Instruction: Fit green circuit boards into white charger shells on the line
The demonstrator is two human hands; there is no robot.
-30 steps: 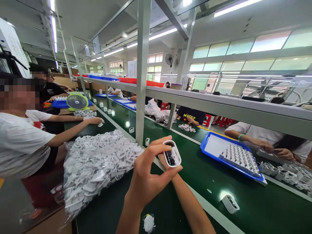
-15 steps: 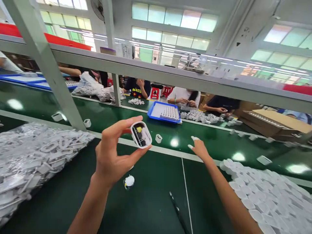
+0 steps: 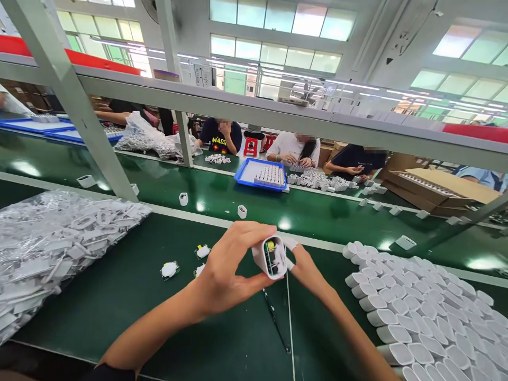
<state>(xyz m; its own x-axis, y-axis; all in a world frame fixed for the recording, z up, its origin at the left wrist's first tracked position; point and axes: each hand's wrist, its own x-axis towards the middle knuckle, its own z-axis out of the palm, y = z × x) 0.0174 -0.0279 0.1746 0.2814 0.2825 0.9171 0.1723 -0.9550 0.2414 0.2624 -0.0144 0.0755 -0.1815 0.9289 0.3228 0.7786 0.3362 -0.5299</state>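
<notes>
My left hand (image 3: 228, 267) is closed around a white plastic charger housing (image 3: 259, 255), thumb below and fingers above. Its open end faces me and shows a circuit board (image 3: 273, 256) inside, with yellow and black parts. My right hand (image 3: 304, 264) is at the housing's right edge, with white covers on the thumb and forefinger. Those two fingers are apart; whether they press on the housing is hard to see. Left of my left hand lie loose circuit boards with white tops, one (image 3: 170, 270) fully in view. A dark pen-like tool (image 3: 275, 320) rests below the housing.
A plastic-covered pile of white parts (image 3: 71, 248) is at left; rows of white housings (image 3: 413, 307) stand at right. Beyond runs a green belt (image 3: 214, 193) carrying several housings. A metal post (image 3: 85, 116) rises at left. Co-workers sit across, near a blue tray (image 3: 260, 174).
My left hand has moved right and down with the charger housing. My right hand has come to the housing's edge. Housings on the belt have shifted left in view, and more loose boards show.
</notes>
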